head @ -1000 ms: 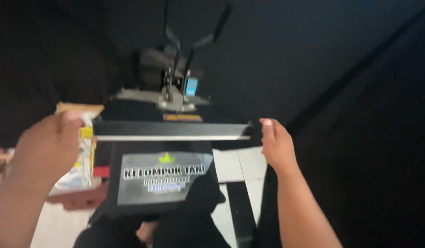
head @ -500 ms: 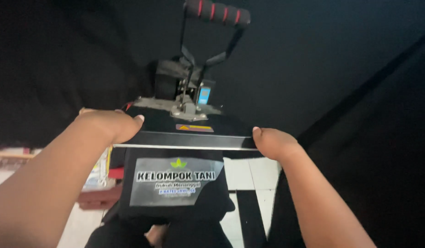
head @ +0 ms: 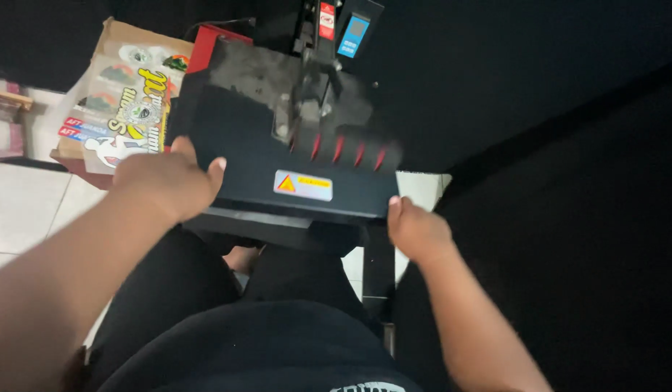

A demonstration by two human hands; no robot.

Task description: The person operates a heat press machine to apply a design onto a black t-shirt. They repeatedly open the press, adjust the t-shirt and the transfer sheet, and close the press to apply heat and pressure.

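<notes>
Dark room: one heat press (head: 292, 145), two hands (head: 165, 181).

Left hand (head: 165, 185): forearm enters from the lower left corner, reaching up and to the right; back of hand up, fingers curled forward and down, thumb tip out to the right. Right hand (head: 417, 231): forearm rises from the bottom edge, angled up and leftward; hand loosely curled, thumb pointing up, nail visible. Hands well apart, palms hidden

We note both forearms bare, no sleeves, watches or rings on the left hand (head: 165, 181) or right hand (head: 416, 231). Black shirt, black trousers; white print at shirt hem.
</notes>
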